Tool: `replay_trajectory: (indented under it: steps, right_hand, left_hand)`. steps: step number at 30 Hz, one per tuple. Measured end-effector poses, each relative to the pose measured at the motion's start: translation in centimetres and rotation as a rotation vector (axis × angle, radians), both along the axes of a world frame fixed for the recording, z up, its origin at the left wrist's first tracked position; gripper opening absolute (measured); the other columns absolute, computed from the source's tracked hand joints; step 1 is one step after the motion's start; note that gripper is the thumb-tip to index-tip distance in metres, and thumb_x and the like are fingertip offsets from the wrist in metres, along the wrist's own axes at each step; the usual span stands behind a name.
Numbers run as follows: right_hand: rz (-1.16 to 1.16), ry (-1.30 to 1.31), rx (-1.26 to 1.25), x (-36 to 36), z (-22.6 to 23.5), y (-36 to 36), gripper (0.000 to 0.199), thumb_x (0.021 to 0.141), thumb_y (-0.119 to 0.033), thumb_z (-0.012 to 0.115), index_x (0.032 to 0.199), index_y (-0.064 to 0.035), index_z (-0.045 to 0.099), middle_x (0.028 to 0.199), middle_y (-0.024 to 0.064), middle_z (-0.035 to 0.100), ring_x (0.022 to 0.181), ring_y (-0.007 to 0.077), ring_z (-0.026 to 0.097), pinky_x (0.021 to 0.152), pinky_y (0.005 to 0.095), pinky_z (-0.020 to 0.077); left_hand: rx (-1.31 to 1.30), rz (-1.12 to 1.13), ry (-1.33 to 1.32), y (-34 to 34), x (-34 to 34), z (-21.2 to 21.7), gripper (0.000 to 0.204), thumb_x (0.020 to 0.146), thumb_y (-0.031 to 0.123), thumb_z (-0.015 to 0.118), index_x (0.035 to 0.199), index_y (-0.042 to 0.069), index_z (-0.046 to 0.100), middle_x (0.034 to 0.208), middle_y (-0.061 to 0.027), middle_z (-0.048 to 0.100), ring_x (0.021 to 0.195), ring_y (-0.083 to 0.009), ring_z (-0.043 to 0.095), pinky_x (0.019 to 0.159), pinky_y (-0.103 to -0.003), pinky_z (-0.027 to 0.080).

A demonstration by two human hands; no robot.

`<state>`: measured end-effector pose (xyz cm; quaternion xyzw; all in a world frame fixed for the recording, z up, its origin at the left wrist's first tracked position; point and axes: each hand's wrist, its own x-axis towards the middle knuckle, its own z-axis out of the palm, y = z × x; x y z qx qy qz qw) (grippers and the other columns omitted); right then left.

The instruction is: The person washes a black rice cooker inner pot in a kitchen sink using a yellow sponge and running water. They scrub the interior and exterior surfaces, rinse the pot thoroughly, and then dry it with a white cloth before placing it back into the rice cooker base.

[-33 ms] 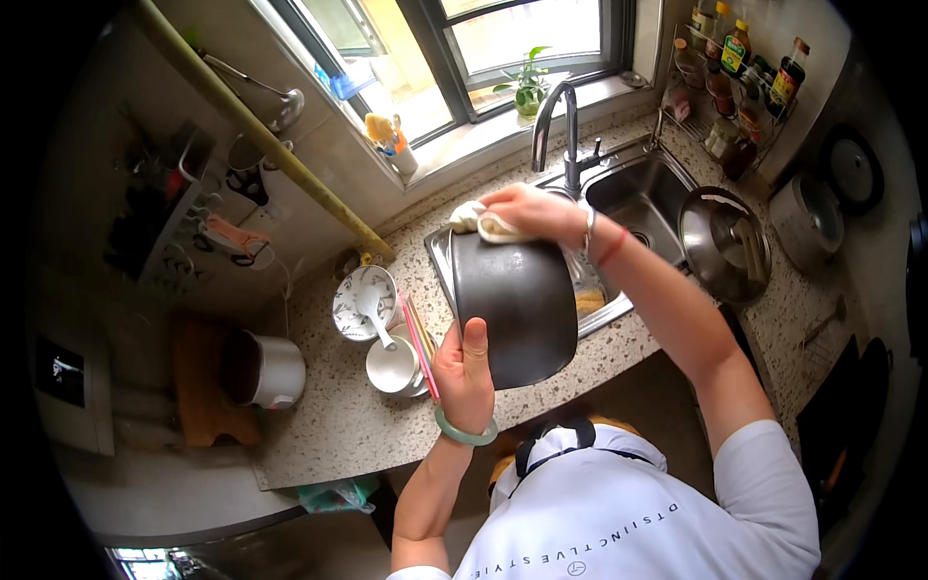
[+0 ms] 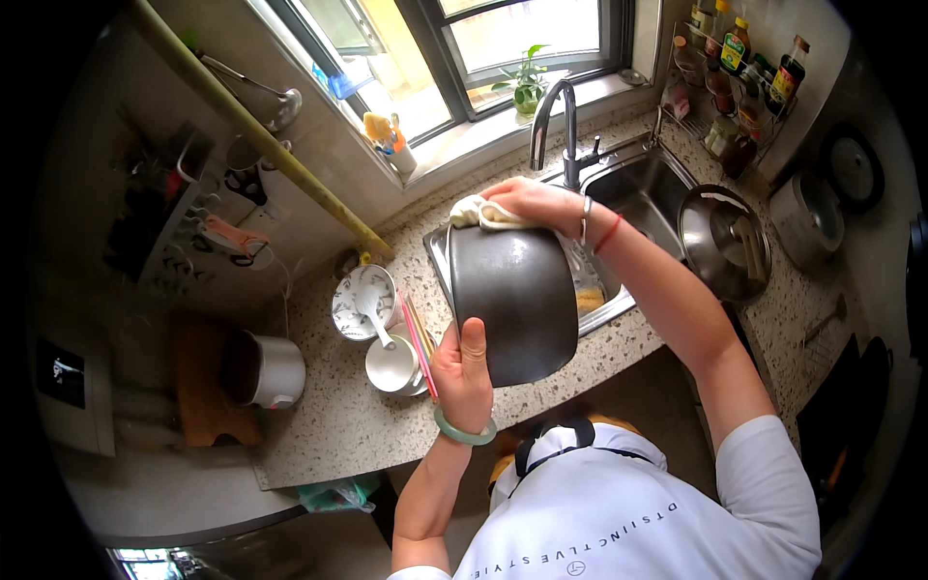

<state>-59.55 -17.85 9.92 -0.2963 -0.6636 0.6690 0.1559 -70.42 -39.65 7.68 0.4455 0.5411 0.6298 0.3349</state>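
Over the counter's edge I hold a large dark grey pot (image 2: 517, 309), tipped so that its smooth outer side faces up. My left hand (image 2: 464, 372) grips its left edge, thumb on the outside, the other fingers mostly hidden. At the far edge my right hand (image 2: 546, 205) is closed on a bunched cream cloth (image 2: 480, 215), pressed against the pot. Close to my left hand lie pink and tan chopsticks (image 2: 416, 333) beside a small white bowl (image 2: 391, 367). A patterned bowl (image 2: 340, 307) with a white spoon (image 2: 369, 304) in it stands just beyond.
Behind the pot is a steel sink (image 2: 633, 198) with a curved tap (image 2: 568, 135). A round metal lid (image 2: 720, 242) sits right of it. Seasoning bottles (image 2: 737, 48) crowd the corner rack. At left, a white pot (image 2: 275, 370) stands by a wooden board (image 2: 208, 387).
My right hand and the cloth have shifted slightly left and nearer along the pot's far edge. My left hand keeps its grip; the pot is nearly still.
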Motion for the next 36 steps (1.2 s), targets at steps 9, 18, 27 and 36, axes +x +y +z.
replay_trajectory:
  steps: [9,18,27,36]
  right_hand:
    - [-0.330,0.199,0.842,3.0,1.0,-6.8,0.031,0.082,-0.018,0.055,0.104,-0.0003,0.068,0.108,0.0137,0.069,0.096,0.0325,0.065,0.081,0.0340,0.0506]
    - [-0.024,0.251,0.923,2.6,2.6,-6.8,0.022,0.084,-0.020,0.060,0.100,-0.0097,0.071,0.113,0.0032,0.068,0.113,0.0199,0.059,0.096,0.0338,0.0444]
    - [-0.314,0.740,-0.505,2.9,-6.8,-4.3,0.046,0.097,-0.028,0.057,0.133,-0.0002,0.051,0.125,0.0058,0.060,0.111,0.0112,0.056,0.099,0.0289,0.0446]
    - [-0.826,0.657,0.178,2.2,-10.8,-11.8,0.049,0.105,-0.033,0.038,0.138,0.0019,0.046,0.126,0.0055,0.057,0.113,0.0123,0.050,0.097,0.0266,0.0388]
  left_hand:
    - [-0.065,-0.053,0.026,-0.4,-2.0,1.8,0.043,0.103,0.035,0.047,0.070,0.008,0.042,0.067,0.0097,0.030,0.064,-0.0022,0.025,0.054,-0.023,0.020]
    - [-0.091,-0.101,-0.297,0.7,-3.0,2.2,0.042,0.103,0.031,0.047,0.118,-0.006,0.058,0.110,-0.0111,0.067,0.095,-0.0146,0.064,0.085,-0.028,0.052]
    - [-0.044,-0.025,-0.973,2.0,-6.5,0.3,0.041,0.104,0.034,0.041,0.126,0.004,0.057,0.123,-0.0097,0.063,0.112,-0.0209,0.059,0.101,-0.038,0.046]
    - [-0.049,0.055,-1.188,2.2,-5.6,-3.5,0.038,0.103,0.029,0.042,0.126,0.002,0.055,0.127,-0.0110,0.060,0.114,-0.0231,0.058,0.102,-0.038,0.045]
